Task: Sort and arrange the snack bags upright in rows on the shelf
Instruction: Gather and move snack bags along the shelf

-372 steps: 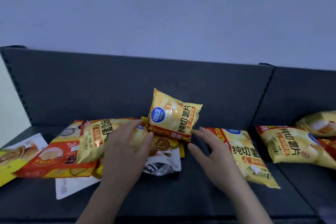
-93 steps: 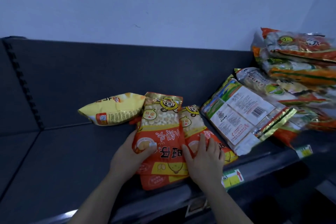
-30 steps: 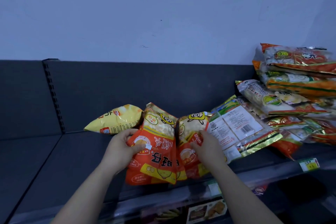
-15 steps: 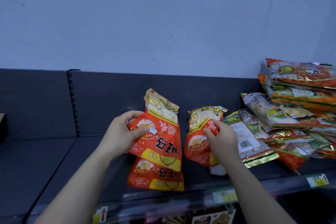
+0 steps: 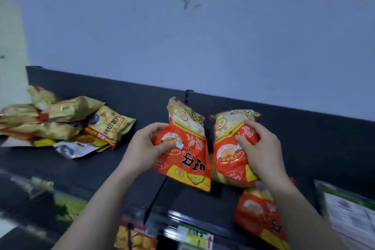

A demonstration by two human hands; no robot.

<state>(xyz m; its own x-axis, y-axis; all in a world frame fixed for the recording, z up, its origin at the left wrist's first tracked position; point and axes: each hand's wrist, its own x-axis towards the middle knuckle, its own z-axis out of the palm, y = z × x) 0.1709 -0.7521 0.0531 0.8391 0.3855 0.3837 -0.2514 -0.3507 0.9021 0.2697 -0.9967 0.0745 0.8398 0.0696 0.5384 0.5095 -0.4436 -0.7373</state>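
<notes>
My left hand [image 5: 148, 148] grips one orange snack bag [image 5: 185, 148] and my right hand [image 5: 261, 148] grips another [image 5: 229, 148] (both upside down), held above the dark shelf [image 5: 91, 170]; yellow chip bags [image 5: 60, 122] lie piled at left.

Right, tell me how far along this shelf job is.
Done: nothing visibly; no upright row stands on the shelf. In hand: left hand grips one orange bag, right hand a second orange bag, both upside down. Left: the yellow bag heap lies jumbled, and a third orange bag lies flat in front.
</notes>
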